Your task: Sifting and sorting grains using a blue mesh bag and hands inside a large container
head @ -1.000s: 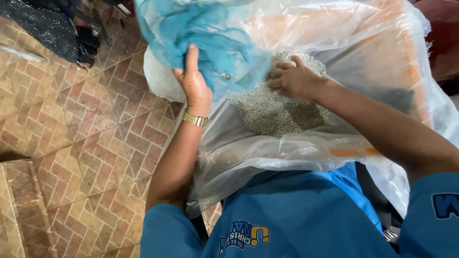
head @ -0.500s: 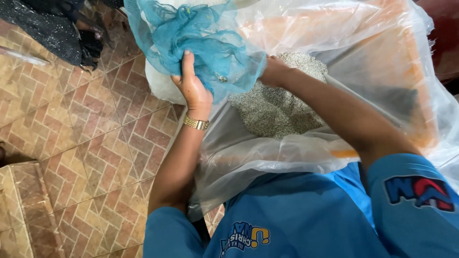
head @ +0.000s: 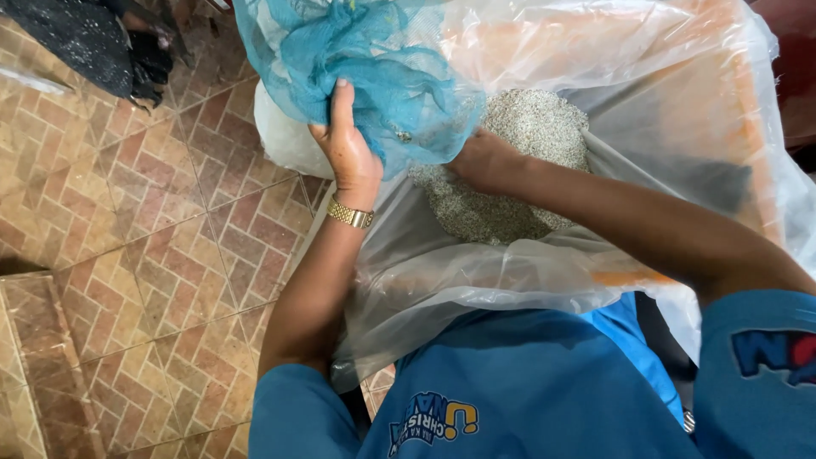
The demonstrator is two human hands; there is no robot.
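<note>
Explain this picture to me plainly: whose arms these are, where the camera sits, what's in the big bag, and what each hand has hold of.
The camera sits on a person's head and looks down, so both arms are that person's own. The left hand, with a gold watch on its wrist, grips a blue mesh net. The right hand reaches under the net's edge; its fingers are hidden there. Below is a large clear plastic bag holding pale grey-green grains. To the left is a brown tiled floor.
</note>
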